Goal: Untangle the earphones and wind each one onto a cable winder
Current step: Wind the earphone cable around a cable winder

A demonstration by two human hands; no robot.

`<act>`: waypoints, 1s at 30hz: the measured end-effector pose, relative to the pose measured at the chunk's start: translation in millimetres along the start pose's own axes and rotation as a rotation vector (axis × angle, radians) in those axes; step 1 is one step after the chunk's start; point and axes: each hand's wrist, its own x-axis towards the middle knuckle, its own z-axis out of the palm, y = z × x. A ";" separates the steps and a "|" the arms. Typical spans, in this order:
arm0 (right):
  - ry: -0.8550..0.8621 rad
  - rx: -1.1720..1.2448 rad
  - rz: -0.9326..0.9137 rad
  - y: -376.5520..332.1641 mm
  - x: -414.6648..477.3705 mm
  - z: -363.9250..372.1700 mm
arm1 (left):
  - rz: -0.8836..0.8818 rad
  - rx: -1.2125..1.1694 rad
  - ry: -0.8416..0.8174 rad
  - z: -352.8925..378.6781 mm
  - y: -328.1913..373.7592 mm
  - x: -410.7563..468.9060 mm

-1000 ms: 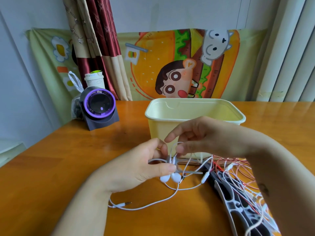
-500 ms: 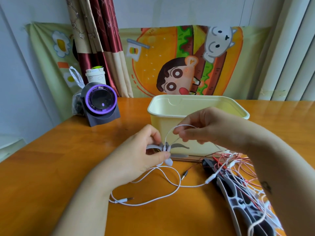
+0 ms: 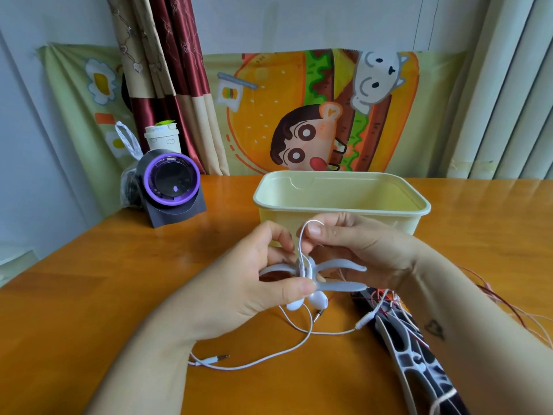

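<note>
White earphones [image 3: 319,301] are held above the orange wooden table [image 3: 89,295], just in front of a cream plastic box [image 3: 341,218]. Their two earbuds hang side by side under a grey cable winder [image 3: 344,285], and the cable is caught in the middle of the winder. The left hand [image 3: 254,283] grips the winder at its centre, the thumb pressed on the lower arm and the fingers curled behind. The right hand [image 3: 362,250] pinches a loop of the white cable between thumb and forefinger, just above the winder. The rest of the cable falls to the table and ends in a jack plug [image 3: 220,357] near the left forearm. A tangle of red wires [image 3: 386,298] (mixed with white ones) lies to the right, under the right forearm.
</note>
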 end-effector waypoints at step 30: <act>0.457 -0.024 -0.269 15.3 23.1 28.9 | 0.135 -0.123 0.018 10.0 9.2 1.6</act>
